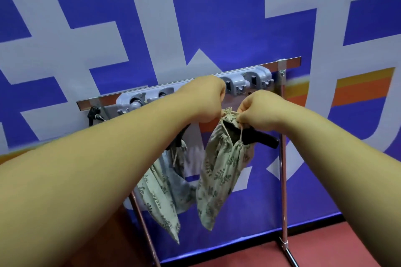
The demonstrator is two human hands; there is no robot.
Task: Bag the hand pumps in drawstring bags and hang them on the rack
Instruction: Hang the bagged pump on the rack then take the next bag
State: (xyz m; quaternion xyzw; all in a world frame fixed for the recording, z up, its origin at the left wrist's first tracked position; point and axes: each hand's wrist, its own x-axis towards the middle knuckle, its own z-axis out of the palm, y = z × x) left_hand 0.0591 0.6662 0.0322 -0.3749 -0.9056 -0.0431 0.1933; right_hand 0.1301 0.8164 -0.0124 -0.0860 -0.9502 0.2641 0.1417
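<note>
Head view: right grip (256,110) pinches the cord of a leaf-printed cloth drawstring bag (219,171), black hand pump (260,140) poking out. Left grip (204,99) is curled at its top, contents hidden, below the grey plastic hook rail (249,81). A second printed bag (160,184) seems hung already; this one isn't yet

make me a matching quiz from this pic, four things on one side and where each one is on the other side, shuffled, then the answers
Things
1. floral fabric drawstring bag on the right
2. floral fabric drawstring bag on the left
3. pale grey plastic hook strip
4. black plug

Places
a. at the left end of the metal rack, below its top bar
b. along the rack's top bar
c. cord pinched by the right hand
d. hanging partly behind the left forearm

Pairs: 1-c, 2-d, 3-b, 4-a
</note>
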